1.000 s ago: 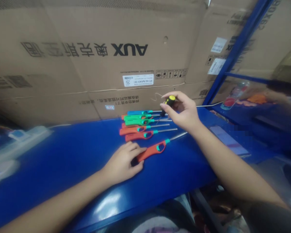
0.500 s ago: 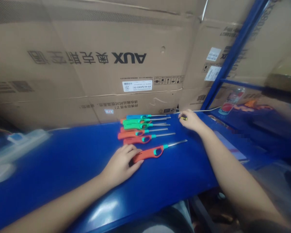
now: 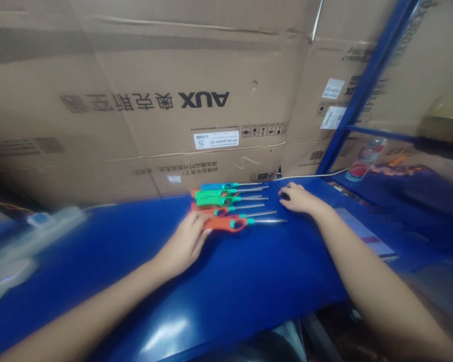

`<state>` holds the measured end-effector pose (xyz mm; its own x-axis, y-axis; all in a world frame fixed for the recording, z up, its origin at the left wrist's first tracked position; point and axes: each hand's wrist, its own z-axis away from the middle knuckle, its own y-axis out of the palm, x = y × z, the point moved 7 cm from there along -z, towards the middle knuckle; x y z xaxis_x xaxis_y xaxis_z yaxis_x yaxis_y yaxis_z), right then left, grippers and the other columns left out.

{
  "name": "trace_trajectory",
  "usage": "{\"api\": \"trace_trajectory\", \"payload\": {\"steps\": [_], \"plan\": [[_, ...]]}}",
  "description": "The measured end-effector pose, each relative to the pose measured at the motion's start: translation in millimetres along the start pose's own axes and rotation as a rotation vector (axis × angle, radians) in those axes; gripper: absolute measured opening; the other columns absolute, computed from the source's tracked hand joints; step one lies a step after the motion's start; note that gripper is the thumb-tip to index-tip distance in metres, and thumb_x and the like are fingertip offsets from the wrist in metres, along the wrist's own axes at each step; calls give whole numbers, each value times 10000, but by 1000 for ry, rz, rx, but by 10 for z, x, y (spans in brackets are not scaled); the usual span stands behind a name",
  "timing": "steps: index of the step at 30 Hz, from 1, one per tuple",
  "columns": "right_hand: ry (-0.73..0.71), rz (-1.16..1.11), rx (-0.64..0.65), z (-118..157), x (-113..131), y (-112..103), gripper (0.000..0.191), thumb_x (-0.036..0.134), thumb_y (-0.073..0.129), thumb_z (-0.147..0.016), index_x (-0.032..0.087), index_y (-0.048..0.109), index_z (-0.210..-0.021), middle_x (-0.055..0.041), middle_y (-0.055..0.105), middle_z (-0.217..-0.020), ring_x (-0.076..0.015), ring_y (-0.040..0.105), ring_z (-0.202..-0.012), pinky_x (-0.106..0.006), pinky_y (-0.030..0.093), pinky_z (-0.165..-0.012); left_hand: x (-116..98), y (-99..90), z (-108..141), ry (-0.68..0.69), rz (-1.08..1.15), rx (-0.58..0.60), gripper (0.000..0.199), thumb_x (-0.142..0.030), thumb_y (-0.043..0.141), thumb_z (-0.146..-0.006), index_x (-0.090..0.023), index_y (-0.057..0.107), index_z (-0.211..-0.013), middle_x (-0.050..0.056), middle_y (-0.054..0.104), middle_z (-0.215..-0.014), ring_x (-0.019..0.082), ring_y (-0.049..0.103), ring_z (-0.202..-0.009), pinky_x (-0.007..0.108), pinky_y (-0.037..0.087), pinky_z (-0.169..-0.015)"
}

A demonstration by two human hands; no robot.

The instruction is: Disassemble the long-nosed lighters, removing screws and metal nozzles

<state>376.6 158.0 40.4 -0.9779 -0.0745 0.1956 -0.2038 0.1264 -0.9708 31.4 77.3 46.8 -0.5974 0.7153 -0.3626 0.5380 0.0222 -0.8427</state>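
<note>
My left hand (image 3: pixel 186 236) is closed round the handle of an orange-red long-nosed lighter (image 3: pixel 226 224), whose metal tube points right. This lighter lies against the near side of a row of similar lighters and partly covers the closest one. Behind it in the row are another orange lighter (image 3: pixel 221 210), green lighters (image 3: pixel 213 201) and a blue lighter (image 3: pixel 215 186) by the cardboard, all with their tubes to the right. Just beyond the tube tips, my right hand (image 3: pixel 300 198) is closed on a small dark tool (image 3: pixel 285 196) with a thin tip; its exact kind is unclear.
Upside-down printed cardboard (image 3: pixel 136 130) stands along the back of the blue table (image 3: pixel 249 281). On the left lies a white power strip (image 3: pixel 56 226) with cables. A blue metal post (image 3: pixel 362 95), a clear bottle (image 3: pixel 366 160) and a flat paper or booklet (image 3: pixel 362 231) are at right.
My left hand has moved the orange-red lighter away from me, up against the row, and turned it nearly parallel to the others. My right hand stays near the tube tips, its tool turned.
</note>
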Motion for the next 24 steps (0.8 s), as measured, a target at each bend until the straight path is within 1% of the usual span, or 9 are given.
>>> {"api": "trace_trajectory", "payload": {"steps": [3, 6, 8, 11, 15, 17, 19, 22, 24], "plan": [[-98, -53, -137, -16, 188, -47, 272, 262, 573, -873, 176, 722, -1083, -165, 598, -1224, -328, 557, -1155, -480, 461, -1013, 184, -147, -152, -45, -48, -55, 340, -355, 336, -1059, -170, 529, -1269, 130, 555, -1181, 266, 555, -1134, 451, 474, -1025], [-198, -128, -290, 2, 431, -96, 345, 240, 480, -926, 176, 652, -1218, -152, 582, -1263, -292, 534, -1217, -450, 439, -1063, 420, -248, -364, -99, -129, -103, 372, -357, 321, -1054, -128, 546, -1242, 141, 563, -1141, 272, 564, -1124, 452, 473, -1030], [-260, -163, -364, 40, 601, -103, 408, 196, 447, -923, 184, 595, -1302, -152, 565, -1295, -287, 517, -1249, -460, 426, -1080, 566, -246, -522, -120, -182, -101, 371, -338, 323, -1047, -118, 549, -1242, 144, 568, -1138, 270, 568, -1127, 446, 468, -1039], [-364, -182, -390, 123, 847, -47, 439, 188, 455, -916, 198, 565, -1341, -151, 558, -1335, -299, 505, -1262, -487, 426, -1074, 736, -186, -737, -137, -223, -98, 339, -324, 362, -1029, -135, 572, -1215, 133, 575, -1111, 277, 566, -1123, 454, 465, -1035], [-488, -165, -324, 219, 1079, 86, 383, 232, 477, -943, 211, 592, -1308, -136, 574, -1354, -290, 517, -1257, -490, 429, -1067, 870, -90, -920, -181, -283, -84, 311, -311, 412, -1001, -151, 607, -1183, 138, 594, -1131, 292, 567, -1113, 459, 469, -1003], [-522, -154, -287, 241, 1141, 132, 344, 266, 485, -959, 213, 616, -1273, -134, 577, -1359, -290, 516, -1268, -495, 425, -1069, 883, -68, -961, -219, -313, -84, 321, -289, 448, -973, -136, 605, -1206, 163, 596, -1165, 316, 561, -1126, 480, 469, -981], [-529, -149, -265, 245, 1173, 150, 336, 300, 479, -976, 210, 624, -1265, -143, 569, -1372, -299, 505, -1287, -512, 418, -1071, 828, -46, -990, -221, -336, -76, 360, -275, 467, -956, -136, 584, -1267, 179, 582, -1249, 333, 534, -1185, 493, 452, -990], [-523, -147, -250, 248, 1206, 148, 368, 357, 451, -1005, 213, 608, -1305, -151, 552, -1402, -304, 481, -1320, -530, 400, -1086, 642, 48, -1062, -125, -348, -6, 371, -360, 461, -988, -228, 586, -1311, 108, 555, -1397, 298, 483, -1293, 465, 373, -1085], [-532, -135, -227, 260, 1232, 163, 406, 427, 454, -1010, 240, 589, -1345, -138, 529, -1443, -306, 460, -1346, -538, 386, -1100, 552, 132, -1133, -80, -353, 49, 395, -460, 450, -1001, -273, 593, -1318, 65, 578, -1400, 277, 487, -1304, 440, 347, -1105]]}}
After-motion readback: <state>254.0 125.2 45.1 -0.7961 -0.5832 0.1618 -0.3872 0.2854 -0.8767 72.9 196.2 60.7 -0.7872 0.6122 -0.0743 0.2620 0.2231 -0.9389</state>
